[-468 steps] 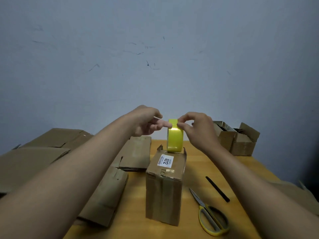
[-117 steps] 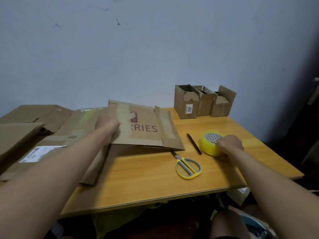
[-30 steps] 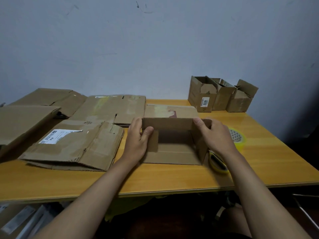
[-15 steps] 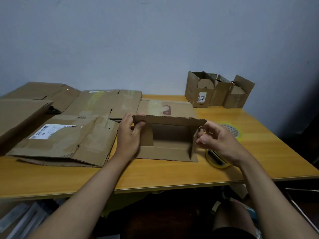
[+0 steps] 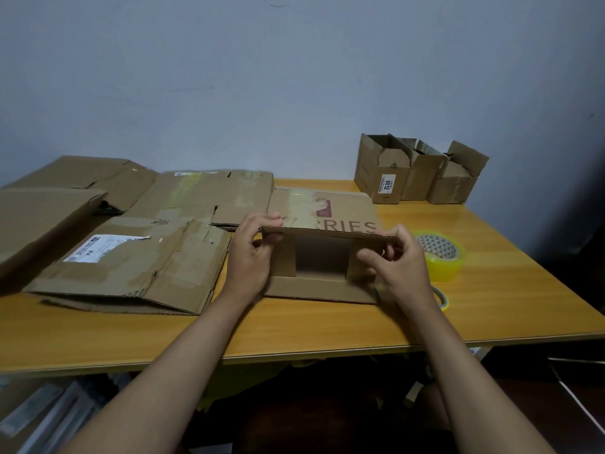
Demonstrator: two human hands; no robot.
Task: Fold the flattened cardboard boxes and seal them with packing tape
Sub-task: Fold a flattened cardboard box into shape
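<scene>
Against a plain pale wall (image 5: 294,77) stands a wooden table (image 5: 491,306) carrying the work. Flattened cartons (image 5: 131,267) cover its left half; three erected small boxes (image 5: 415,172) stand at the far right corner.

Work item: the cardboard box (image 5: 324,263) lies at table centre on its side, open end facing the person. Its upper panel, printed with partial lettering, slopes away toward the wall. Two side flaps (image 5: 284,257) are turned inward across the opening; the bottom flap lies flat on the table.

Grip state:
- The left hand (image 5: 250,260) grips the left end of the upper panel's front edge, fingers curled over the top, thumb below.
- The right hand (image 5: 397,267) pinches the right end of the same edge between curled fingertips and thumb.

The box therefore sits between the two hands, its body beyond and below the gripped edge.

Recommended procedure, as a judgement:
1. Keep both side flaps seated square before lowering the upper flap.
2. Fold along the existing crease with even pressure from both ends to prevent skew.
3. Bring up the bottom flap so the edges meet without overlap.

The yellow tape roll (image 5: 442,257) rests just right of the right hand, within easy reach; a yellow scissor handle (image 5: 440,298) shows beneath that wrist.
</scene>
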